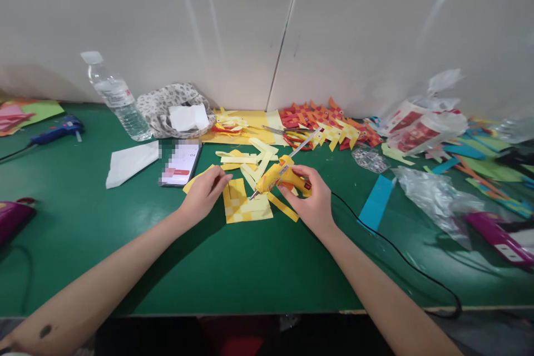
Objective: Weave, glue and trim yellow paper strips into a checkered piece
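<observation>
My right hand (312,194) grips a yellow hot glue gun (271,176), with a clear glue stick (306,142) sticking out of its back end. The gun's metal nozzle points down and left, just over a yellow woven checkered square (246,208) lying on the table. My left hand (204,192) is closed, thumb and fingers together, at the square's upper left edge; what sits between the fingertips, if anything, is hidden. Behind it a yellow piece shows partly. Pale yellow strips (262,150) lie loosely beyond the gun, and a darker yellow strip (283,207) rests beside the square.
Left of centre are a phone (181,164), a white paper (131,164), a water bottle (117,97) and a patterned cloth bag (173,100). Red and orange woven pieces (308,117) lie against the wall. The glue gun's black cord (396,250) crosses the right side, near a blue strip (376,200) and plastic bag (438,200).
</observation>
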Action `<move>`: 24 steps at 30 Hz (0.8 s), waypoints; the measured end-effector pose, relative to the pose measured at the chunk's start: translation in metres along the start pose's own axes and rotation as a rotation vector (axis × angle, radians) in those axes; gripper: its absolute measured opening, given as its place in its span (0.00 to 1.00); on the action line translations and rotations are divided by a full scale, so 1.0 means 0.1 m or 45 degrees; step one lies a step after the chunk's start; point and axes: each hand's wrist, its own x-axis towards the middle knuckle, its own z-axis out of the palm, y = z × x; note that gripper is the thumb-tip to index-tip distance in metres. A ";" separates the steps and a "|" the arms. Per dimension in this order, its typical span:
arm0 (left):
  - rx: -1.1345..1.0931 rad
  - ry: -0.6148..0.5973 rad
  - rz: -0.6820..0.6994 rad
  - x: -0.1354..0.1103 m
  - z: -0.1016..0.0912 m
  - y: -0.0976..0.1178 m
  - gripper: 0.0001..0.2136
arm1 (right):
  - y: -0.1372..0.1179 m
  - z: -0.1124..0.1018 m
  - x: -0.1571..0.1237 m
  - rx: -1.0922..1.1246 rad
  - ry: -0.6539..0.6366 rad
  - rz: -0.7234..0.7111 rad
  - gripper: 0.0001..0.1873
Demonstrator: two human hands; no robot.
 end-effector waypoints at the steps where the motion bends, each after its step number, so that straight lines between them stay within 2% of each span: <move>1: -0.053 -0.005 -0.019 0.00 0.00 0.00 0.13 | 0.00 0.00 0.00 0.003 -0.003 0.002 0.18; 9: -0.422 0.067 -0.238 0.05 0.04 -0.13 0.12 | 0.02 0.01 0.00 0.000 -0.005 0.009 0.18; 14: -0.594 0.120 -0.246 0.06 0.04 -0.17 0.12 | 0.02 0.00 0.00 -0.012 -0.007 0.011 0.17; 24: -0.600 0.107 -0.255 0.07 0.03 -0.17 0.14 | 0.05 -0.01 0.01 -0.057 0.016 0.018 0.18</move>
